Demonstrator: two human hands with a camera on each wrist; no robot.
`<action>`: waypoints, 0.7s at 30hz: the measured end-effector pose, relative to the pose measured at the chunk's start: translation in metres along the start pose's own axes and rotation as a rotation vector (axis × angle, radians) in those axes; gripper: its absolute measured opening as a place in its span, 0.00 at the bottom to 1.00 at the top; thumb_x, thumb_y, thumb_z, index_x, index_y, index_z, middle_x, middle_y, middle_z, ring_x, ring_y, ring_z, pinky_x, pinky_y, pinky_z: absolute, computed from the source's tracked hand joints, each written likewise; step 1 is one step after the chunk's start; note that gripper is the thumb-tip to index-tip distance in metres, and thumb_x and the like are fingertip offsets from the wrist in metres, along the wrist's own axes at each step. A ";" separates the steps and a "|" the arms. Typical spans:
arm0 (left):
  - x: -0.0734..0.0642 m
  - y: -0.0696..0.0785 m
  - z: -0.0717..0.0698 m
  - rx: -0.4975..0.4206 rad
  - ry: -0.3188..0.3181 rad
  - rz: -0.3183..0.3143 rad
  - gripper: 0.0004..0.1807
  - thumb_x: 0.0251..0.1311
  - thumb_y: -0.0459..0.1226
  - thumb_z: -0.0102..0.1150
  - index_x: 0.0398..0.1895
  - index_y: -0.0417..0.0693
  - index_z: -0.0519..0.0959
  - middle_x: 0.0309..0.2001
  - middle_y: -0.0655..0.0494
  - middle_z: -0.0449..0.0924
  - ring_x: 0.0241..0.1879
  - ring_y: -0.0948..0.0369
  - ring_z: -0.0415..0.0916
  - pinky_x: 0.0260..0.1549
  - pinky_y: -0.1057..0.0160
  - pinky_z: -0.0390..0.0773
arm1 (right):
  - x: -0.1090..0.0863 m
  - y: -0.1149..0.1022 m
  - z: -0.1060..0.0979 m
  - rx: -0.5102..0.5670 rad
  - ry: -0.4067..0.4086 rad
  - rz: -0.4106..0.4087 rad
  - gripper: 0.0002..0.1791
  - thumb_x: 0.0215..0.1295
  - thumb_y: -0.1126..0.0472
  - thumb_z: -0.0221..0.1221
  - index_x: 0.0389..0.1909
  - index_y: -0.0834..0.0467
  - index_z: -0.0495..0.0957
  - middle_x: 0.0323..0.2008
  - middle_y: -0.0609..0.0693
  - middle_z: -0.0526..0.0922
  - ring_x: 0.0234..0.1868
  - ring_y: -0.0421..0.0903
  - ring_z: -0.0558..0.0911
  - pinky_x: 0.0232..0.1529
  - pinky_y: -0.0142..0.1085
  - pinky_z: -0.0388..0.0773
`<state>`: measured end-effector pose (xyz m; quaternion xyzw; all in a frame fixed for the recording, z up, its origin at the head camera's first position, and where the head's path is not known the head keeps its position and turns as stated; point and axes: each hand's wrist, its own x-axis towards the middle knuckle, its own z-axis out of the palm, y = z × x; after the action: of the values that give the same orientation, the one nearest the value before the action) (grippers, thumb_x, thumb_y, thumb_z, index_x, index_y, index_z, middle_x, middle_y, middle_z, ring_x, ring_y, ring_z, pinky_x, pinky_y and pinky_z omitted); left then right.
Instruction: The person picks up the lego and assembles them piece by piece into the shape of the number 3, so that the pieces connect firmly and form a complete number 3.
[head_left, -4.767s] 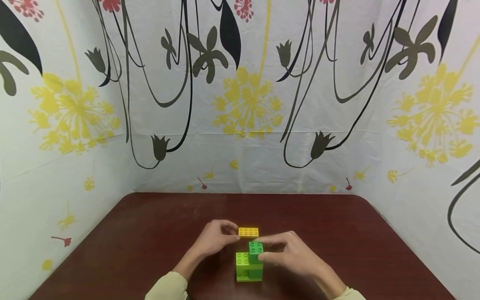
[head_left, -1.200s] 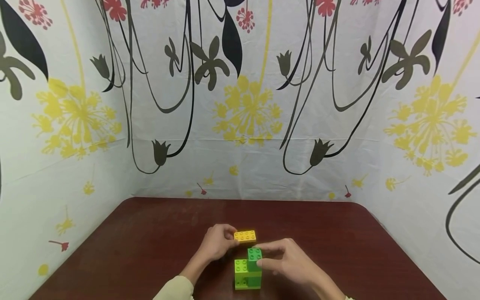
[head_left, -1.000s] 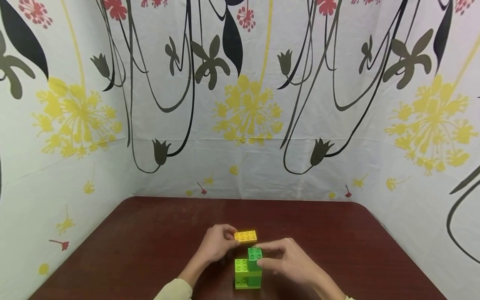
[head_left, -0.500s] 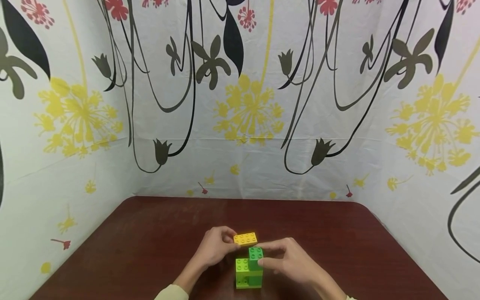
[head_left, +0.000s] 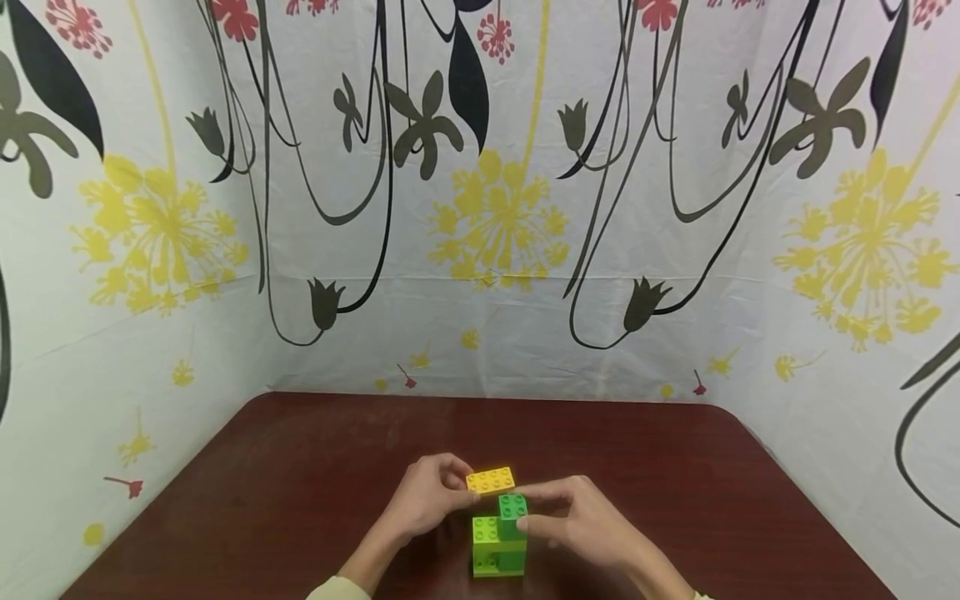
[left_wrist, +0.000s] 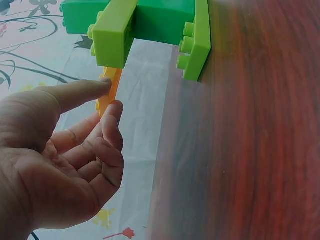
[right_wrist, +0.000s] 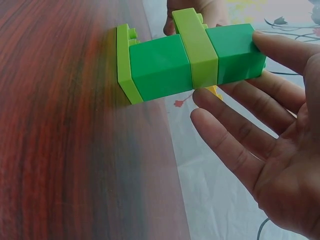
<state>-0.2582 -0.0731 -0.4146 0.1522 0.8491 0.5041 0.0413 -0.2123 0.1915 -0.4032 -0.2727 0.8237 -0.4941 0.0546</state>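
A toy-brick stack stands upright on the table. From the bottom it has a thin lime brick (right_wrist: pixel 125 70), a green block (right_wrist: pixel 160 69), a lime brick (head_left: pixel 484 533) and a top green block (head_left: pixel 512 512). My right hand (head_left: pixel 588 523) pinches that top block, thumb on the near side and fingers at the far side. Just behind the stack, my left hand (head_left: pixel 426 498) holds a flat yellow brick (head_left: pixel 491 480) by its left end between thumb and fingers. In the left wrist view the yellow brick (left_wrist: pixel 111 91) is partly hidden by the stack.
The dark red-brown table (head_left: pixel 337 442) carries the stack near its front. A white cloth (head_left: pixel 465 225) printed with flowers hangs round the back and sides of the table.
My left hand has brought the yellow brick slightly nearer the stack, and the brick has turned from straight to slightly slanted. The right hand keeps its pinch on the top green block.
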 end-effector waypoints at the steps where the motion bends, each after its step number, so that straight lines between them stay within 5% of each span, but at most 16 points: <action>1: 0.000 -0.001 0.000 -0.003 -0.004 0.000 0.16 0.58 0.39 0.78 0.46 0.43 0.85 0.34 0.55 0.84 0.34 0.59 0.79 0.31 0.59 0.77 | 0.000 0.000 0.000 -0.001 -0.001 0.006 0.20 0.71 0.51 0.68 0.61 0.50 0.86 0.53 0.54 0.90 0.37 0.39 0.88 0.29 0.41 0.86; 21: -0.005 0.009 -0.011 -0.068 -0.028 0.030 0.17 0.56 0.38 0.78 0.46 0.43 0.83 0.33 0.53 0.83 0.34 0.58 0.79 0.32 0.59 0.77 | 0.001 0.000 -0.002 0.026 0.008 0.020 0.21 0.69 0.54 0.70 0.61 0.54 0.86 0.53 0.54 0.90 0.30 0.42 0.86 0.28 0.40 0.84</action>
<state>-0.2541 -0.0799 -0.4021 0.1706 0.8285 0.5309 0.0507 -0.2137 0.1926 -0.4019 -0.2619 0.8202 -0.5051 0.0598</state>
